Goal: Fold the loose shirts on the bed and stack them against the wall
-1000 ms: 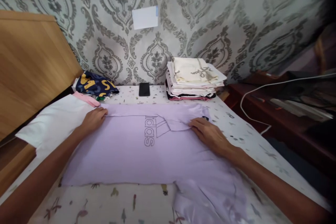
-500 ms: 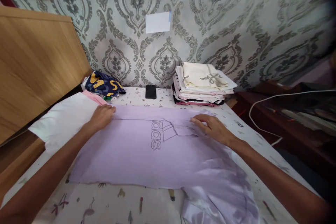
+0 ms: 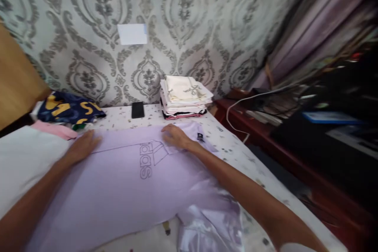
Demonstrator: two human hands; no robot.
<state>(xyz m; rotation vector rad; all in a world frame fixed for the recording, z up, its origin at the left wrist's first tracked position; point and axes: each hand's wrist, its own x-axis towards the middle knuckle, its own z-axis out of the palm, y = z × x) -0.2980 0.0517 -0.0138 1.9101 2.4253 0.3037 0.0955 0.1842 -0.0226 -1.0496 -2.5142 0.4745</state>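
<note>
A lilac T-shirt [image 3: 112, 189] with outlined lettering lies sideways on the bed, its far side folded over in a strip. On the left end of that strip rests my left hand [image 3: 84, 146], its fingers stretched out. My right hand [image 3: 176, 137] lies on the strip nearer the collar, fingers apart and pressing on the cloth. A dark neck label [image 3: 200, 137] shows beside my right wrist. The shiny sleeve [image 3: 209, 224] is crumpled toward me.
A stack of folded clothes [image 3: 184, 96] stands by the wall, with a black phone [image 3: 137, 110] to its left. A navy printed garment [image 3: 67, 108] and a white garment [image 3: 26, 161] lie at left. A white cable [image 3: 233, 106] runs along the red-brown furniture at right.
The view has turned to the right. My right hand has moved left along the folded strip, uncovering the neck label. My left hand stays at the strip's left end.
</note>
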